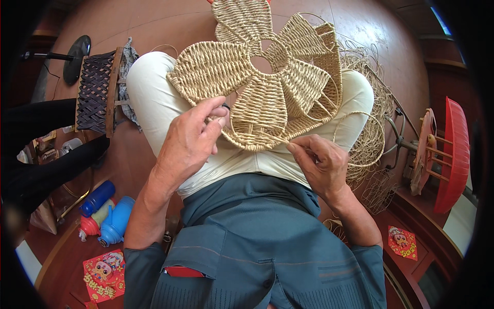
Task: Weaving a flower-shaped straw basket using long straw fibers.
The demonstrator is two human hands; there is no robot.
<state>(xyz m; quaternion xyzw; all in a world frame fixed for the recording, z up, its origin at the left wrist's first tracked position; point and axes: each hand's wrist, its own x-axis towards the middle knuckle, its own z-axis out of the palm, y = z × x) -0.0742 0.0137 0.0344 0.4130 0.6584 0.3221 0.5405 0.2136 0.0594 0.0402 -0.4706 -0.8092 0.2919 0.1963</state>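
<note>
Across my lap lies a flower-shaped basket [257, 105] woven from tan straw cord, with broad petals around a round central hole. Its right side has a raised woven wall. At the near-left edge is my left hand [193, 129], fingers curled and thumb bent in. A small dark thing [225, 106] shows at its fingertips, too small to name. By the near rim, my right hand [321, 159] pinches a strand of straw cord [280, 139] that runs to the bottom petal. The tips of its fingers are partly hidden.
Loose straw cord [368, 139] is heaped right of my knee. Beyond it stands a red round plastic piece [453, 154] on a stand. On the left are a dark woven stool [95, 92], another person's dark-clad legs [46, 113] and a blue bottle [117, 219].
</note>
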